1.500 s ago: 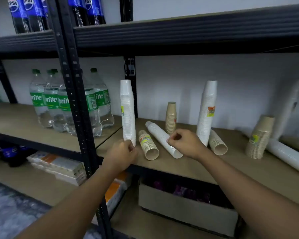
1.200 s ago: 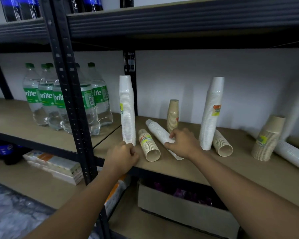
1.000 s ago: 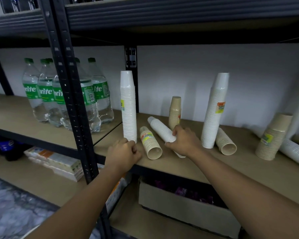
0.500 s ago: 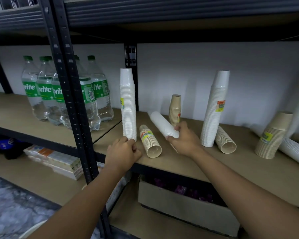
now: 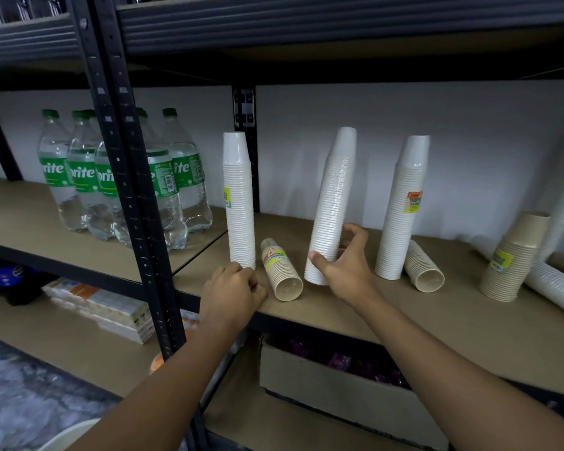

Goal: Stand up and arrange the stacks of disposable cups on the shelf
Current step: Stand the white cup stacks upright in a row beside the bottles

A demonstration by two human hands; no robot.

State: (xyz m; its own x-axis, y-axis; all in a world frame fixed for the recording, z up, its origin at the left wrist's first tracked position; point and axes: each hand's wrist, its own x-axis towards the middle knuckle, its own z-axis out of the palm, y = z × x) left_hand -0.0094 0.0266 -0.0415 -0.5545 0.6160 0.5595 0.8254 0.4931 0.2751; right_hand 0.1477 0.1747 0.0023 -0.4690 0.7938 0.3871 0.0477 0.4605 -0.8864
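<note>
White cup stack (image 5: 331, 206), on shelf (image 5: 453, 323), nearly upright, top tilted slightly right; right hand (image 5: 347, 270) grasps it low, thumb in front. Left hand (image 5: 232, 294) rests clenched, empty, at shelf edge, just beside toppled tan stack (image 5: 279, 271).

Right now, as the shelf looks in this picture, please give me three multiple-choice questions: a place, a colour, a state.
1. Where does the brown stack nearest the left hand lie?
A. On top of another stack
B. Between the left white stack and the middle white stack
C. Held in the air

2. What colour are the Sprite bottles' caps?
A. Red
B. Green
C. Yellow

3. How is the middle white stack?
A. Lying flat
B. Crushed
C. Almost upright, gripped by the right hand

Answers: 1 B, it lies on its side between them; 2 B, every visible cap is green; 3 C, its base meets the shelf and the hand curls round it.
</note>
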